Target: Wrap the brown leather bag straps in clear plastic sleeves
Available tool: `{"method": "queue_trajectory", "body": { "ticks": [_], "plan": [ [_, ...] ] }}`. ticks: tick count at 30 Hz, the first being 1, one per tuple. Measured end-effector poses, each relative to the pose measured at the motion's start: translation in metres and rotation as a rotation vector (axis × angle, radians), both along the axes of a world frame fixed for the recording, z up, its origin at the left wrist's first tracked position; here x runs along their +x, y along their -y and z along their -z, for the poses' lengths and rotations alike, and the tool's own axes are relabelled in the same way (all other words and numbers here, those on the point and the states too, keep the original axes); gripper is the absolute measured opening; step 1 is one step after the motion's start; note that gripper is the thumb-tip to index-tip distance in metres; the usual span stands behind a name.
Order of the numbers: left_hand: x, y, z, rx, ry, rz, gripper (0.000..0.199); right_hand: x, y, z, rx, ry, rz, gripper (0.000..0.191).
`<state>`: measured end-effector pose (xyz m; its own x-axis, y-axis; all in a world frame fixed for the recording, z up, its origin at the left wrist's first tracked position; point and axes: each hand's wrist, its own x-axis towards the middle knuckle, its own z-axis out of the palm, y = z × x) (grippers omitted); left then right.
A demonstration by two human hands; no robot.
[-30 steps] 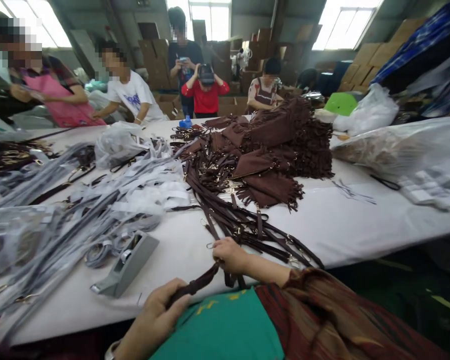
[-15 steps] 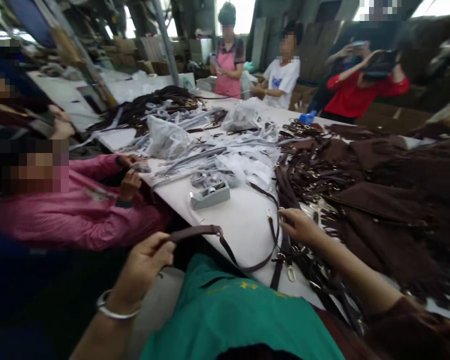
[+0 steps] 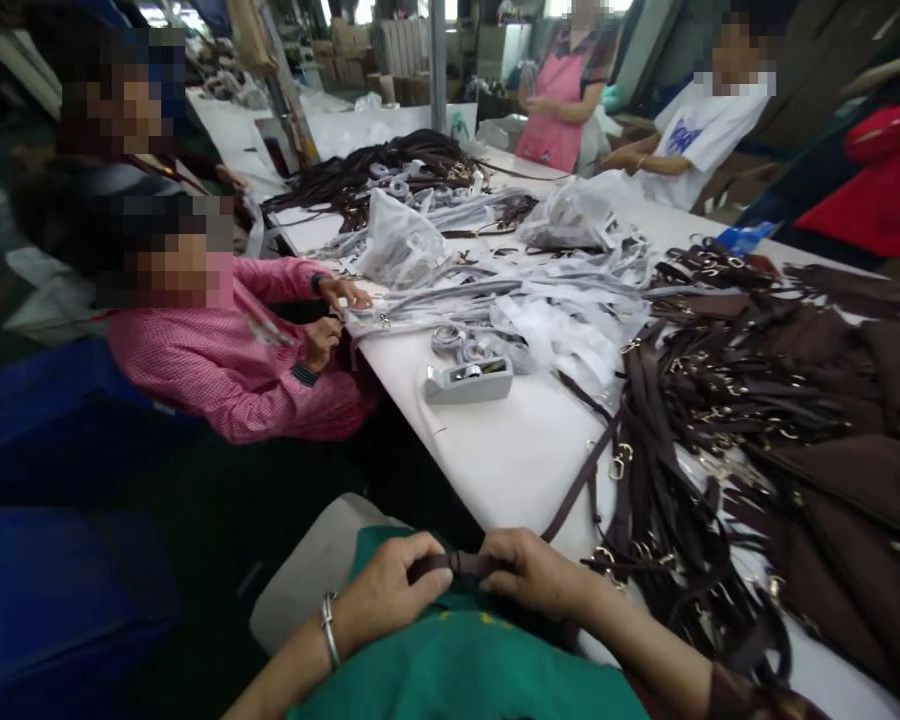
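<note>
Low in the view, over the green apron (image 3: 465, 660), my left hand (image 3: 397, 590) pinches a dark brown strap (image 3: 459, 563) just left of its small loop. My right hand (image 3: 529, 570) grips the same strap on the other side of the loop, close to the left hand. From near my right hand a strap runs up to the right onto the white table (image 3: 487, 450). A pile of brown straps with gold clasps (image 3: 652, 450) lies right of my hands. A grey tape dispenser (image 3: 469, 382) stands on the table ahead.
A person in a pink checked shirt (image 3: 202, 370) works at the table's left edge, another behind. Plastic bags (image 3: 405, 245) and wrapped straps cover the middle. Brown fabric pieces (image 3: 855, 510) lie right. More people stand across the table. Blue bins (image 3: 67, 600) stand at lower left.
My right hand has come off the strap pile, down and left, and now holds the strap beside my left hand. My left hand has moved right and down. The view has turned left.
</note>
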<state>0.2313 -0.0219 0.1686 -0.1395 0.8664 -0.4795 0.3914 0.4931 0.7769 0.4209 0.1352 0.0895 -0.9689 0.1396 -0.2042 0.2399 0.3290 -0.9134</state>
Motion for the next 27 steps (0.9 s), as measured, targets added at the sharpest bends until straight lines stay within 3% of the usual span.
{"method": "queue_trajectory", "body": {
  "ticks": [4, 9, 11, 13, 15, 17, 19, 20, 23, 25, 27],
  "plan": [
    [-0.003, -0.012, -0.003, -0.067, -0.072, 0.167, 0.020, 0.015, -0.006, -0.005, -0.050, -0.035, 0.139, 0.012],
    [-0.020, -0.062, -0.016, 0.019, -0.173, 0.353, 0.021, 0.056, -0.017, -0.034, -0.165, -0.067, 0.517, 0.010],
    [-0.017, -0.084, -0.022, 0.075, -0.140, 0.394, 0.024, 0.072, -0.011, -0.045, -0.262, -0.095, 0.666, 0.009],
    [-0.010, -0.104, -0.021, 0.141, 0.014, 0.422, 0.029, 0.079, -0.002, -0.055, -0.433, -0.180, 0.786, 0.015],
    [0.001, -0.122, -0.010, 0.232, 0.288, 0.353, 0.050, 0.076, 0.007, -0.066, -0.643, -0.369, 0.901, 0.022],
    [0.014, -0.137, 0.007, 0.289, 0.541, 0.200, 0.083, 0.067, 0.010, -0.081, -0.817, -0.565, 0.969, 0.027],
    [0.024, -0.149, 0.021, 0.268, 0.633, 0.119, 0.104, 0.055, 0.006, -0.100, -0.907, -0.686, 0.998, 0.026],
    [0.026, -0.153, 0.023, 0.243, 0.610, 0.154, 0.109, 0.048, 0.003, -0.110, -0.919, -0.731, 1.013, 0.025],
    [0.018, -0.162, 0.008, 0.200, 0.505, 0.514, 0.100, 0.019, -0.003, -0.135, -0.858, -0.850, 1.110, 0.022],
    [0.000, -0.165, -0.010, 0.224, 0.526, 0.784, 0.087, -0.008, -0.002, -0.143, -0.817, -0.879, 1.150, 0.024],
    [-0.022, -0.167, -0.021, 0.257, 0.527, 0.948, 0.076, -0.040, 0.000, -0.148, -0.799, -0.864, 1.154, 0.029]
  ]
}}
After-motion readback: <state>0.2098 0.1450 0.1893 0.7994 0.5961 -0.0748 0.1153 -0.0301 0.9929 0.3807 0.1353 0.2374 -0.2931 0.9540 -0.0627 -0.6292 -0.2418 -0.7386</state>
